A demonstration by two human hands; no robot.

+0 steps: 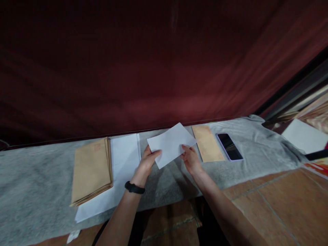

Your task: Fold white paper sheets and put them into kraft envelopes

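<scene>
A folded white sheet of paper [171, 144] is held just above the grey cloth [38, 177]. My left hand [148, 160] grips its left edge, thumb on top. My right hand [191, 159] pinches its right lower edge. A black band sits on my left wrist. To the left lie a stack of brown envelopes [91, 169] and a pile of white sheets [123, 160]. One brown envelope [207, 143] lies just right of my right hand.
A dark phone [229, 146] lies face up beside the single envelope. A dark red curtain [153, 68] hangs behind the cloth. Brown floor tiles [276, 201] show at the right front, and a white sheet [304, 136] lies at the far right.
</scene>
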